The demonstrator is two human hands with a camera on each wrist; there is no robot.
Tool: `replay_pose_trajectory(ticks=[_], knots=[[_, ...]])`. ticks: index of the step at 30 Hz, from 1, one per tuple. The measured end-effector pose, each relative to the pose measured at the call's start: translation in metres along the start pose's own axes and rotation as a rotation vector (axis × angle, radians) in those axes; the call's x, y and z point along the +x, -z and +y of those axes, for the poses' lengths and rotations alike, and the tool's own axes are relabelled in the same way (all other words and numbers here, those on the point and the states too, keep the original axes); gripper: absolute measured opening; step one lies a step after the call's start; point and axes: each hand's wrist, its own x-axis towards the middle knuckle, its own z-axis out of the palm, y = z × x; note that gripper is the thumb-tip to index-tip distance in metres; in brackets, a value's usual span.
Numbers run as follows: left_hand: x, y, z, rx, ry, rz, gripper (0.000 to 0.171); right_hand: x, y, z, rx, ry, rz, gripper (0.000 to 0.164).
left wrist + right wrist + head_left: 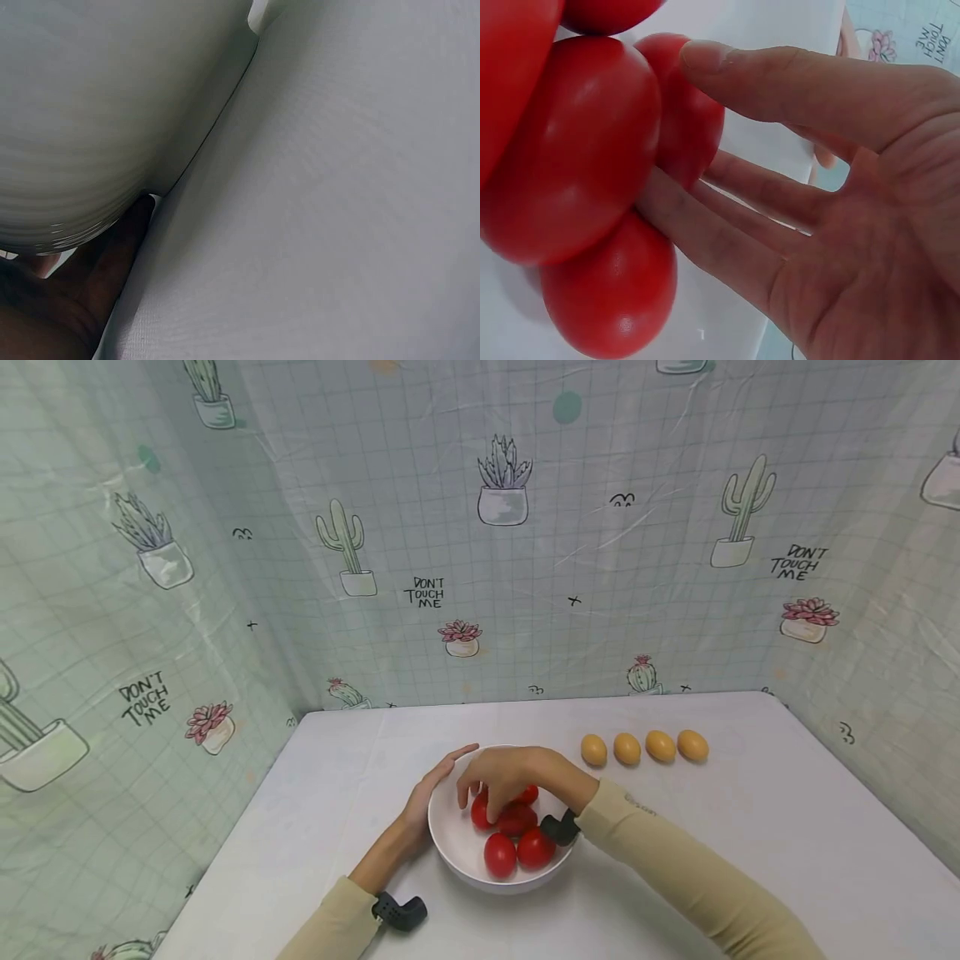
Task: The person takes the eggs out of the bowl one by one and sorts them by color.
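Note:
A white bowl (461, 852) sits on the table with several glossy red tomatoes (500, 856) inside. My left hand (422, 802) rests along the bowl's left outer wall, fingers stretched out beside the rim. In the left wrist view, a digit of that hand lies by the bowl's lower side. Reaching in from the right, my right hand (501, 774) is down among the tomatoes. Its thumb and fingers pinch one tomato (681, 112) in the right wrist view. Another tomato (577, 150) lies right against those fingers and partly covers the pinched one.
Several small orange-yellow oval fruits (627, 748) stand in a row at the back right of the white table (360, 777). A cactus-print cloth (420, 543) hangs behind and along both sides. Dark wrist cameras (400, 912) sit on both wrists.

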Motion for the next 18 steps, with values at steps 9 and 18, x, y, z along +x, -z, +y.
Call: replay_pose_trajectory(ticks=[9,18], knots=[[0.001,0.0,0.0005,0.007,-0.024,-0.012,0.056,0.0032,-0.0031,-0.0021,-0.073,-0.016,-0.022,0.035],[0.0004,0.0003,-0.0007,0.012,-0.022,-0.016,0.055,0.0074,-0.008,-0.002,-0.183,0.019,-0.041,0.031]])
